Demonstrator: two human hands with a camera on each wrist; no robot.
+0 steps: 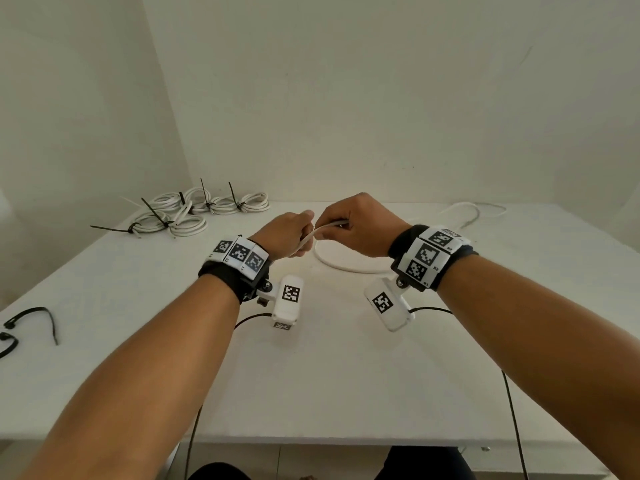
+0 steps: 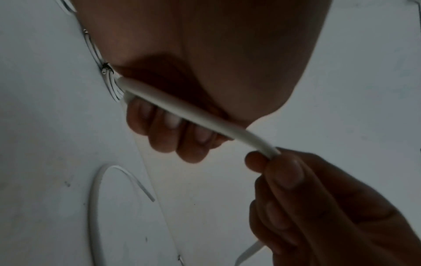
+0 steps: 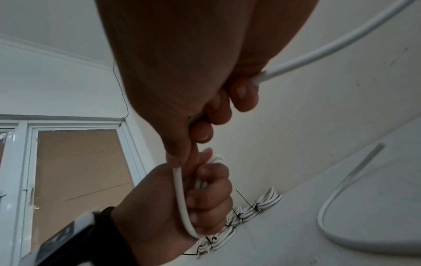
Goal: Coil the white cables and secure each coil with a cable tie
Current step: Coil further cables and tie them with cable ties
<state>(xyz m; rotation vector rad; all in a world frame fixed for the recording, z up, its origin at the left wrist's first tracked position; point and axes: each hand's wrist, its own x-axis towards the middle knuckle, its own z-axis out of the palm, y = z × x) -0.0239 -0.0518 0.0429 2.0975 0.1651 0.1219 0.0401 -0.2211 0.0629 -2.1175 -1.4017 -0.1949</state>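
Both hands meet above the middle of the white table (image 1: 346, 375). My left hand (image 1: 294, 233) is curled into a fist round several turns of a white cable (image 1: 311, 235); the right wrist view shows the loops (image 3: 202, 183) inside its fingers. My right hand (image 1: 349, 223) pinches the same cable (image 2: 193, 111) a short way along. The rest of it arcs down onto the table (image 1: 346, 265) and trails toward the back right (image 1: 467, 213). The cable's free end (image 3: 364, 162) lies on the table.
Several finished coils with black ties (image 1: 194, 213) lie at the table's back left, near the wall. Loose black cable ties (image 1: 31, 317) lie at the left edge. Black wrist-camera cords (image 1: 512, 410) hang over the front edge.
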